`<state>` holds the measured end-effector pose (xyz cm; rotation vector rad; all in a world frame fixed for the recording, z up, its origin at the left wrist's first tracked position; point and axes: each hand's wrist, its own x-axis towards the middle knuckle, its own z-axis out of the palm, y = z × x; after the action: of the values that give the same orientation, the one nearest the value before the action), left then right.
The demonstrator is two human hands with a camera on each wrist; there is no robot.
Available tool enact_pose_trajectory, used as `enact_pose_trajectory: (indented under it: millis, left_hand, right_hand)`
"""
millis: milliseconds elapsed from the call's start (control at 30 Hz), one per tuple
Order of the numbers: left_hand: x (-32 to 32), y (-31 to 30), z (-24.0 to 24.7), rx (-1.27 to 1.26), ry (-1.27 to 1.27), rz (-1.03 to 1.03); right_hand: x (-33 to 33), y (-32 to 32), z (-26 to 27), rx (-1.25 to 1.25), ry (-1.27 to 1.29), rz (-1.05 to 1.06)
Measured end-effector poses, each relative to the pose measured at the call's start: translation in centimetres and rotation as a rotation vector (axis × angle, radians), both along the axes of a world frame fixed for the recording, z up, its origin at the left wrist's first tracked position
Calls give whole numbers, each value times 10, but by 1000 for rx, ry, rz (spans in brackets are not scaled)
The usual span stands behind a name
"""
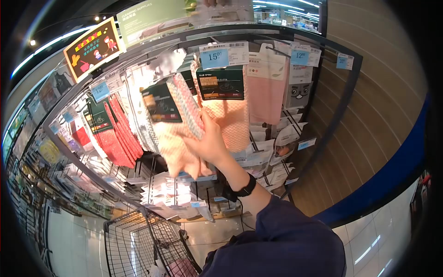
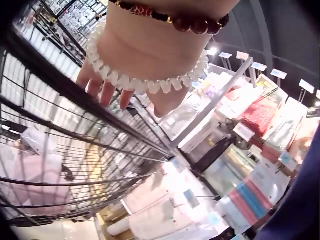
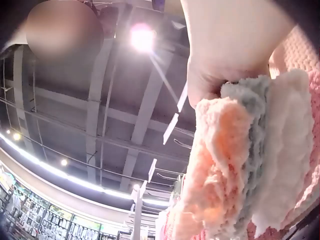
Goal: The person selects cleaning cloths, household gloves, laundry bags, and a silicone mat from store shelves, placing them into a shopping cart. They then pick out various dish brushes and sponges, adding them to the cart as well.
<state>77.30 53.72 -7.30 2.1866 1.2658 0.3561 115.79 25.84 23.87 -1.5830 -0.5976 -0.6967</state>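
Observation:
In the head view my right hand (image 1: 207, 141) grips a pack of soft, textured cleaning cloths (image 1: 173, 138) with a dark green label, hanging at the rack. Pink, grey-blue and white layers of the cloths (image 3: 222, 160) bunch below this hand in the right wrist view. Right beside it hangs another peach pack (image 1: 226, 122) with a dark green card. My left hand (image 2: 135, 70), wearing beaded bracelets, hangs by the black rim of a wire shopping cart (image 2: 75, 102), its fingers loosely spread. The head view does not show this hand.
A dark rack frame (image 1: 353, 87) surrounds the hanging goods. Red cloths (image 1: 122, 134) hang to the left, a pink pack (image 1: 265, 87) to the right. Price tags (image 1: 215, 57) jut out above. The wire cart (image 1: 131, 244) stands at lower left, with a pink item (image 2: 40, 175) inside.

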Motion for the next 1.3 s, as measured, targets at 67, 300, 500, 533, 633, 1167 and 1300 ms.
enact_pose_trajectory:
  millis: [67,300,500,533,633,1167,1300]
  left_hand:
    - [37,-15,58,-105,-231,-129]
    - [149,-42,190,-365,-596,-871]
    - [253,-2,142,-1028,-938,-1266]
    - [303,32,93,-1165,-973,-1112]
    - [254,-21,161,-1061,-834,-958]
    - [163,49,170,-1119,-827,-458]
    - [120,79,148,-1153,-900,-217]
  right_hand:
    - [-19,-3,-2,-3,-16,160]
    - [-56,8,3,320,91,401]
    - [-55,25,-11,183,92,196]
    - [-53,28,-11,117,63,84]
    - [-71,28,13,-22,-39,160]
    - [-94,-58,-18,-215,-261,-326]
    - [-37,-110,-45,-122,-55,-576]
